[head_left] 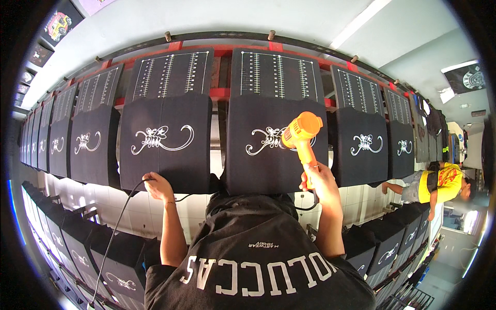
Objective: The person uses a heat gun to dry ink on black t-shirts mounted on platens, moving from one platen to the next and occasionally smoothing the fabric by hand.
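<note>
Over the print [268,138], a heat gun [302,137] sat in the right hand [322,182], closed around its handle [307,161]; left of the print, the left hand [159,187] pinched the cord [116,219]. The gun looked light, rigid, best gripped there, to me.

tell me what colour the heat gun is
The heat gun is orange, seen best in the head view.

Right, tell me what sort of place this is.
Probably a garment screen-printing workshop: rows of ruled boards carry black fabric pieces with repeated white motifs, and the right hand holds an orange heat gun over one.
</note>
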Action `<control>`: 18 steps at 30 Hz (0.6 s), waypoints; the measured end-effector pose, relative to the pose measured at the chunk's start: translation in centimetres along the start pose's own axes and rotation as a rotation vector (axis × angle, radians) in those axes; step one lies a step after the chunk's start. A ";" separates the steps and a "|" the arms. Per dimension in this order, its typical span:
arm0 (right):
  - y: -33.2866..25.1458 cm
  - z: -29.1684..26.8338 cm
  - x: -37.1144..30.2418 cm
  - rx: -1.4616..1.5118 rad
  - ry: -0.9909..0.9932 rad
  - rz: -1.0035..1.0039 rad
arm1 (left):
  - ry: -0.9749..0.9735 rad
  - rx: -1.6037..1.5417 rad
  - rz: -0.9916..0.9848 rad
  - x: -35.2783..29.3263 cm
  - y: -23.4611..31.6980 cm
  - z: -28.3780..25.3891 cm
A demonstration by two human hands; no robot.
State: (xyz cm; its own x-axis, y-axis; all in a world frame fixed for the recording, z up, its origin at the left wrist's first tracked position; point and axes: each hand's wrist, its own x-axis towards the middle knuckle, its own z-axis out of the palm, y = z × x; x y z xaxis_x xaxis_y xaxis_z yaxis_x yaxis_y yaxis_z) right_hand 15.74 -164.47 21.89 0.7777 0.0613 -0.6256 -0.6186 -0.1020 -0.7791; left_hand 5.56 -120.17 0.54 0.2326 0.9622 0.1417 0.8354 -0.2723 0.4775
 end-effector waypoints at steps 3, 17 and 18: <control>0.5 0.2 -1.0 0.033 -0.013 -0.058 | -0.009 -0.002 -0.010 -0.1 0.3 -0.1; 1.1 -1.5 -1.3 0.018 0.042 -0.028 | 0.005 -0.017 0.000 -0.1 0.2 0.0; 1.3 -1.8 -1.2 0.039 0.045 -0.019 | 0.009 -0.022 0.000 -0.1 0.3 0.0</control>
State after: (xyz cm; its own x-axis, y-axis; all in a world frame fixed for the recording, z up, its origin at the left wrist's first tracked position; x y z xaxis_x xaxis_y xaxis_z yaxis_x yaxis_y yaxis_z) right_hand 14.18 -166.49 21.72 0.7931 0.0178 -0.6088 -0.6068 -0.0624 -0.7924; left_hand 5.74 -120.35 0.69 0.2279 0.9623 0.1488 0.8246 -0.2720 0.4961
